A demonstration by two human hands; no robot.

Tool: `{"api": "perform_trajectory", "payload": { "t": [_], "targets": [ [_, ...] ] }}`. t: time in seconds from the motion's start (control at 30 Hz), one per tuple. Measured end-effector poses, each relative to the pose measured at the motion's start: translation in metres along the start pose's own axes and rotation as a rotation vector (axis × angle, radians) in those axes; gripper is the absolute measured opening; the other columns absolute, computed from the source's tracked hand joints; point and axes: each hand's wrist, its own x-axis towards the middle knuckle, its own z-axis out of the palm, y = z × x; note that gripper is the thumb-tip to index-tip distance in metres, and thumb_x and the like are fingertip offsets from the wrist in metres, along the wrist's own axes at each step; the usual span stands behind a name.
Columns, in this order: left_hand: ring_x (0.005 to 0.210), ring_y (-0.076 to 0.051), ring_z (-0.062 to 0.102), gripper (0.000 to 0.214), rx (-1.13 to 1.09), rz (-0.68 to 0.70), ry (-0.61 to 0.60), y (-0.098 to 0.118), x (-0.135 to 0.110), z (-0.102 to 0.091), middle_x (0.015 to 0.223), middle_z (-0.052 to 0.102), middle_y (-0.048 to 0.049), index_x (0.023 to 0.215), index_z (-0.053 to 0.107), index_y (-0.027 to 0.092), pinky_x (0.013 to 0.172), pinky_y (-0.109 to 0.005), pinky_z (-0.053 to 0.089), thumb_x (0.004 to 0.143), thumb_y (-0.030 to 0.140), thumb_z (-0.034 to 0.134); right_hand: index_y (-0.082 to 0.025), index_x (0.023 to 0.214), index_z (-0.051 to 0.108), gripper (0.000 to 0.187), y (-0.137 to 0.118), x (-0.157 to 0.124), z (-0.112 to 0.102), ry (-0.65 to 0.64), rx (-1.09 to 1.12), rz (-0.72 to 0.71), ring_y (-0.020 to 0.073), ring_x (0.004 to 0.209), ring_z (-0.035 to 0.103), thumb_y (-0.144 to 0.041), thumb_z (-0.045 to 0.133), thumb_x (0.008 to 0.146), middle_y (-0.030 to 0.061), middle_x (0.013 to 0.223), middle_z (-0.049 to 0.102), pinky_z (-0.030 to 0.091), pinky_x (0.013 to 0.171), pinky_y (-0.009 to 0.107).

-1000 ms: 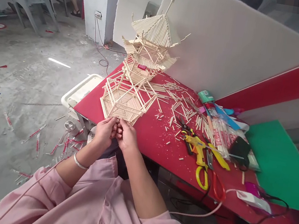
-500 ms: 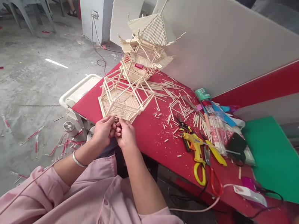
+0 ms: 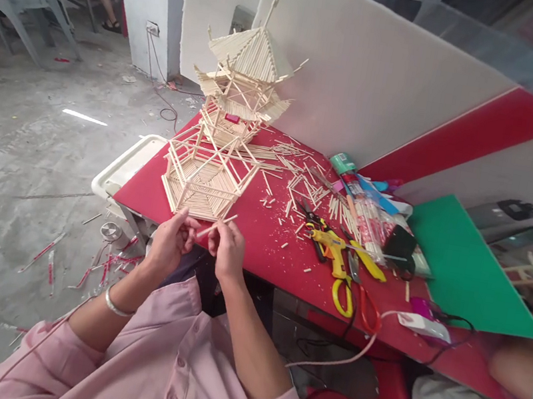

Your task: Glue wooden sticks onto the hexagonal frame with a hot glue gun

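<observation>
I list: two-roofed stick tower (image 3: pixel 252 62), standing built, and hexagonal frame (image 3: pixel 205 186), railed but roofless, on the bench (image 3: pixel 263 249); one loose stick (image 3: pixel 205 231) at its front edge, pinched in right grip (image 3: pixel 229 249); left grip's (image 3: pixel 169 243) hold unclear.

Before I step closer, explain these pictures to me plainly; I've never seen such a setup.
There's no machine here, just a person's two bare hands. Every picture comes from one camera worn on that person's head, looking forward and down. The right hand holds a thin wooden stick; the left hand is close beside it, its grip unclear. On the red tabletop stand a stick-built pagoda and, in front, a hexagonal stick frame. Loose sticks and a yellow glue gun lie to the right.
</observation>
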Motion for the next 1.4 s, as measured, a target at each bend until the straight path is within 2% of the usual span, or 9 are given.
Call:
{"api": "perform_trajectory", "payload": {
  "t": [0.2, 0.3, 0.43, 0.53, 0.63, 0.7, 0.9, 1.1, 1.4],
  "targets": [
    [0.073, -0.016, 0.065, 0.032, 0.218, -0.111, -0.356, -0.009, -0.011, 0.024, 0.079, 0.072, -0.0089, 0.079, 0.077, 0.012, 0.065, -0.024, 0.05, 0.064, 0.039, 0.087, -0.022, 0.077, 0.061, 0.019, -0.024, -0.037, -0.044, -0.194, -0.971, -0.322, 0.0165, 0.062, 0.058, -0.031, 0.051, 0.089, 0.0034, 0.068, 0.066, 0.038, 0.061, 0.026],
    [0.07, -0.016, 0.064, 0.037, 0.131, -0.203, -0.367, -0.019, -0.013, 0.047, 0.076, 0.071, -0.0081, 0.084, 0.079, 0.011, 0.064, -0.025, 0.05, 0.063, 0.041, 0.087, -0.02, 0.093, 0.068, 0.023, -0.03, -0.043, -0.055, -0.132, -1.101, -0.352, 0.0206, 0.069, 0.064, -0.031, 0.047, 0.094, 0.0085, 0.078, 0.072, 0.039, 0.064, 0.028],
    [0.061, -0.012, 0.059, 0.036, 0.094, -0.073, -0.246, -0.03, -0.009, 0.065, 0.071, 0.069, -0.0059, 0.076, 0.077, 0.013, 0.055, -0.021, 0.046, 0.061, 0.044, 0.087, -0.025, 0.098, 0.072, 0.031, -0.04, -0.049, -0.09, -0.114, -1.015, -0.425, 0.0197, 0.078, 0.067, -0.04, 0.045, 0.098, 0.0058, 0.09, 0.076, 0.043, 0.07, 0.027],
    [0.044, -0.004, 0.041, 0.037, 0.166, -0.004, -0.242, -0.035, -0.005, 0.071, 0.058, 0.057, 0.0007, 0.078, 0.076, 0.013, 0.042, -0.018, 0.03, 0.065, 0.046, 0.085, -0.026, 0.098, 0.074, 0.031, -0.054, -0.045, -0.14, 0.11, -1.032, -0.406, 0.0198, 0.082, 0.067, -0.043, 0.047, 0.096, 0.0048, 0.093, 0.077, 0.046, 0.074, 0.027],
    [0.042, -0.002, 0.031, 0.043, 0.224, -0.05, -0.304, -0.038, -0.005, 0.075, 0.057, 0.053, 0.0019, 0.081, 0.076, 0.011, 0.04, -0.018, 0.021, 0.069, 0.052, 0.081, -0.021, 0.102, 0.074, 0.034, -0.07, -0.029, -0.198, 0.567, -1.244, -0.314, 0.0243, 0.089, 0.066, -0.036, 0.045, 0.092, 0.0106, 0.102, 0.075, 0.046, 0.078, 0.032],
    [0.043, -0.003, 0.034, 0.045, 0.236, -0.088, -0.33, -0.04, -0.007, 0.078, 0.059, 0.054, 0.0004, 0.083, 0.076, 0.011, 0.04, -0.018, 0.021, 0.07, 0.054, 0.079, -0.019, 0.108, 0.073, 0.036, -0.078, -0.018, -0.233, 0.741, -1.351, -0.179, 0.0267, 0.093, 0.065, -0.03, 0.045, 0.089, 0.014, 0.109, 0.073, 0.046, 0.078, 0.034],
    [0.039, -0.002, 0.031, 0.045, 0.253, -0.09, -0.304, -0.044, -0.009, 0.078, 0.055, 0.057, 0.0003, 0.086, 0.074, 0.012, 0.038, -0.018, 0.019, 0.064, 0.05, 0.084, -0.019, 0.116, 0.073, 0.039, -0.079, -0.017, -0.308, 0.812, -1.486, 0.125, 0.0275, 0.092, 0.067, -0.028, 0.047, 0.088, 0.0154, 0.111, 0.073, 0.047, 0.071, 0.035],
    [0.039, -0.002, 0.035, 0.044, 0.288, -0.114, -0.302, -0.049, -0.009, 0.085, 0.058, 0.061, -0.0016, 0.074, 0.068, 0.013, 0.038, -0.016, 0.019, 0.061, 0.051, 0.085, -0.021, 0.111, 0.074, 0.034, -0.072, -0.016, -0.336, 0.723, -1.54, 0.156, 0.0271, 0.092, 0.068, -0.036, 0.053, 0.089, 0.0112, 0.103, 0.075, 0.047, 0.071, 0.033],
    [0.043, -0.002, 0.038, 0.045, 0.261, -0.09, -0.239, -0.047, -0.008, 0.083, 0.065, 0.06, -0.0003, 0.078, 0.069, 0.012, 0.039, -0.016, 0.021, 0.06, 0.049, 0.086, -0.014, 0.129, 0.064, 0.044, -0.091, 0.05, -0.345, 0.605, -1.773, 0.13, 0.0291, 0.117, 0.058, -0.018, 0.05, 0.087, 0.019, 0.125, 0.064, 0.045, 0.093, 0.036]
  ]
}}
